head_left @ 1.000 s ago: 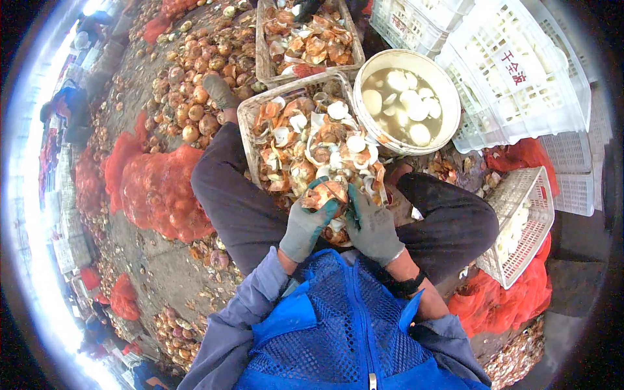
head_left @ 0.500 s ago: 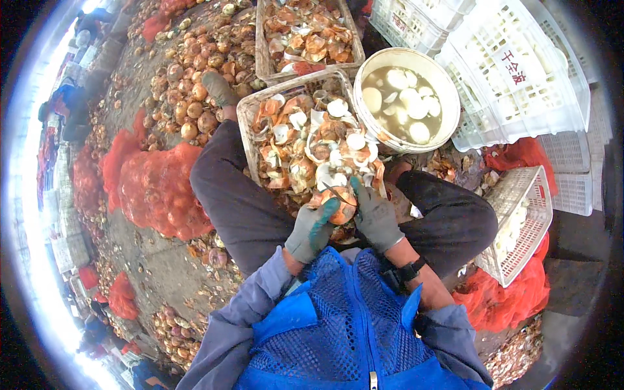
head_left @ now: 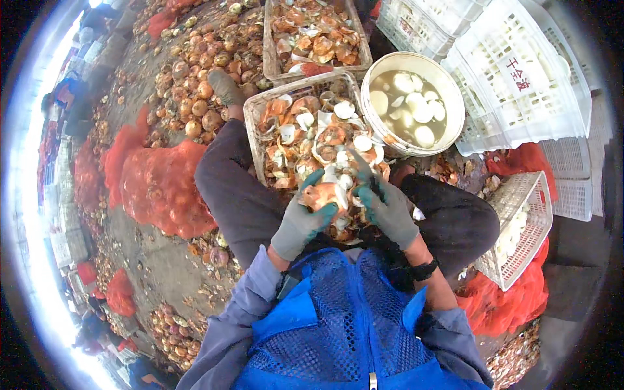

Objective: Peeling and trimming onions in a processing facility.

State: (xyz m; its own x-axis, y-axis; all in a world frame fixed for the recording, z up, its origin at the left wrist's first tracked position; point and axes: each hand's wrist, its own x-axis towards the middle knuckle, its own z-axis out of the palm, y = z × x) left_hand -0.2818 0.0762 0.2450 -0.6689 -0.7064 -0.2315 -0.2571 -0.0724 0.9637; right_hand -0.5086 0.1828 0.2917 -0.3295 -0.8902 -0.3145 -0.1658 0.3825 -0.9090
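Over the near crate of onion skins (head_left: 253,140), my left hand (head_left: 298,224), in a grey glove with green fingertips, holds an onion (head_left: 318,195). Brown skin covers its left side, while white flesh or loosened skin shows on the right. Close beside it is my right hand (head_left: 390,211), gloved alike, its fingers curled round a small knife whose blurred blade (head_left: 359,160) points up and away from the onion. The knife's handle is hidden in the glove. Peeled white pieces and papery skins fill the crate under both hands.
A white bucket (head_left: 416,151) of peeled onions in cloudy water stands right of the crate. Another skin-filled crate (head_left: 268,39) lies beyond. White plastic crates (head_left: 520,84) stack at right, above a smaller basket (head_left: 520,253). Left are red net sacks (head_left: 166,188) and loose onions (head_left: 201,91).
The right hand has moved off the onion, and the knife blade has swung up and away from it. The left hand has turned the onion, baring its white side.
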